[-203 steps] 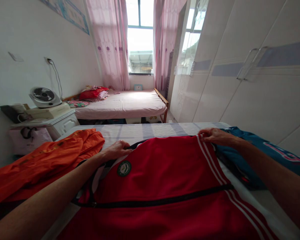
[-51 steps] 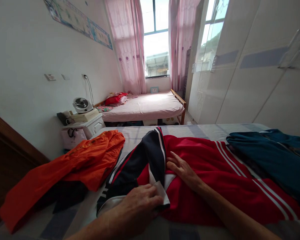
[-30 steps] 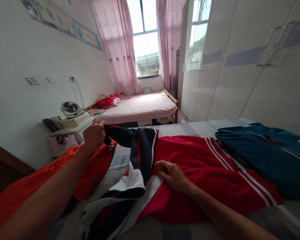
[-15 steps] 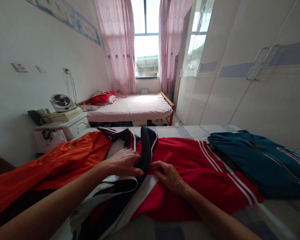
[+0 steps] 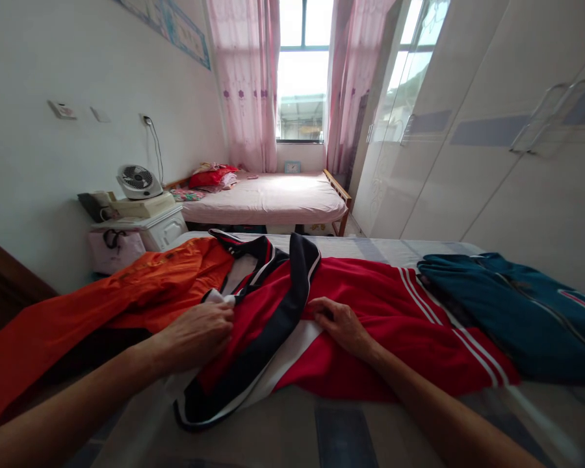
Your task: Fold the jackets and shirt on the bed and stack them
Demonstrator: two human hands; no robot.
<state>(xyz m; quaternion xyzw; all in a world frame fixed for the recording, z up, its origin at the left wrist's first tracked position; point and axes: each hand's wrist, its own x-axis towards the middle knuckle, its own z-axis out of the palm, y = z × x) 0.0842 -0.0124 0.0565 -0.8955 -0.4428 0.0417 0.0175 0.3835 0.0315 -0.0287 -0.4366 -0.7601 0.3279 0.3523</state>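
A red jacket (image 5: 365,289) with navy and white trim lies spread across the bed in front of me, white double stripes on its right part. My left hand (image 5: 199,331) is closed on the jacket's left edge, a bit of white cloth poking out above the knuckles. On the red cloth just right of the navy band (image 5: 277,331) lies my right hand (image 5: 338,325), its fingers curled and pinching the fabric; the fingertips are partly hidden. Left of the jacket spreads an orange shiny garment (image 5: 175,276). A folded teal zip jacket (image 5: 511,318) rests at the right.
The near bed (image 5: 370,247) has a pale checked sheet. Beyond it stands a second bed (image 5: 277,201) with a pink sheet and a red bundle (image 5: 212,175). A fan (image 5: 139,182) sits on the white cabinet (image 5: 166,224) at left; a white wardrobe (image 5: 468,162) lines the right.
My left hand has moved left and toward me, closing on the jacket's edge and spreading its navy-trimmed red panel flat. My right hand stays on the red cloth. The view has shifted slightly left.
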